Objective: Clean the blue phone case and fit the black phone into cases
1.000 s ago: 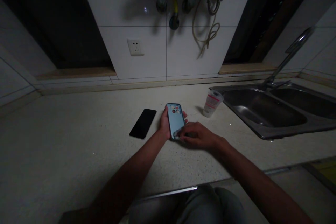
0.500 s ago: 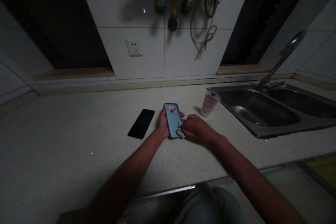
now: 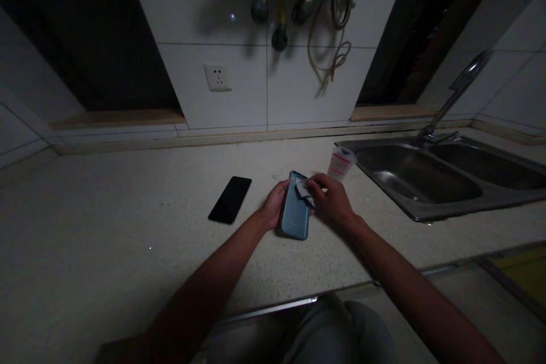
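My left hand (image 3: 274, 205) is closed round the left side and underside of a blue phone case (image 3: 296, 217), holding it tilted just over the counter. Pinched in my right hand (image 3: 331, 199) is a whitish wipe or tissue (image 3: 303, 189), pressed against the upper part of the case. The wipe and fingers cover most of the camera cutout. A black phone (image 3: 231, 200) lies flat on the counter to the left of my hands. Just behind my right hand stands a clear plastic cup (image 3: 340, 162) with red print, its lower part hidden.
The pale speckled counter (image 3: 128, 199) runs along a tiled wall. To the right is a steel double sink (image 3: 412, 211) with a tall faucet (image 3: 454, 91). A wall socket (image 3: 217, 78) and several hoses and pipes (image 3: 279, 17) are at the back.
The case has moved right and towards me, and its position in my left hand has shifted. My right hand has carried the wipe from the case's lower end to its upper end.
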Available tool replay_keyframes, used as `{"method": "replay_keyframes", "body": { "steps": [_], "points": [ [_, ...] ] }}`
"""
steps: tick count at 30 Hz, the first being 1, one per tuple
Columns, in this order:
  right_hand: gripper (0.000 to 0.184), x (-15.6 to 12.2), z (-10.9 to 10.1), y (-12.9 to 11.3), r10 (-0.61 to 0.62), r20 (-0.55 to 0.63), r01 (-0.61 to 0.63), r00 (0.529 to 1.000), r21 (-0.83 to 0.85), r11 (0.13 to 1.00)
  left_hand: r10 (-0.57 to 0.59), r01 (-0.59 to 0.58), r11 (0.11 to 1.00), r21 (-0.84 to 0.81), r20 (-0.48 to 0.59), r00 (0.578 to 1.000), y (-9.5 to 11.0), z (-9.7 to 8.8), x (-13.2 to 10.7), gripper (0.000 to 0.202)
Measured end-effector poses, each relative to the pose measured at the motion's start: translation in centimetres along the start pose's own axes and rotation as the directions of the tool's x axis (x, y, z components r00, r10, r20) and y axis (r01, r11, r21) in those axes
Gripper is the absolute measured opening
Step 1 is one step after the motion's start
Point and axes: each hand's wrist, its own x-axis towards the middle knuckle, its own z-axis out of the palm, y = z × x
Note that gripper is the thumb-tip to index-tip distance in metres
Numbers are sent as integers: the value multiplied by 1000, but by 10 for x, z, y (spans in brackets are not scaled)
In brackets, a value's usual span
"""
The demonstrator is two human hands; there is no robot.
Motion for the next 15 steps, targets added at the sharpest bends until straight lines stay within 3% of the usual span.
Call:
{"method": "replay_keyframes", "body": {
  "steps": [4,10,15],
  "points": [
    [26,2,0,-5,80,-20,-72,997,269,960,20,-20,1000,-10,-55,998,6,3,-2,39],
    [29,9,2,6,339,-98,-213,936,608,765,-8,8,1000,0,17,1000,7,1,-1,50],
    [19,10,3,13,453,17,-306,891,759,574,79,-79,997,-19,3,997,3,-2,-2,37]
  ]
}}
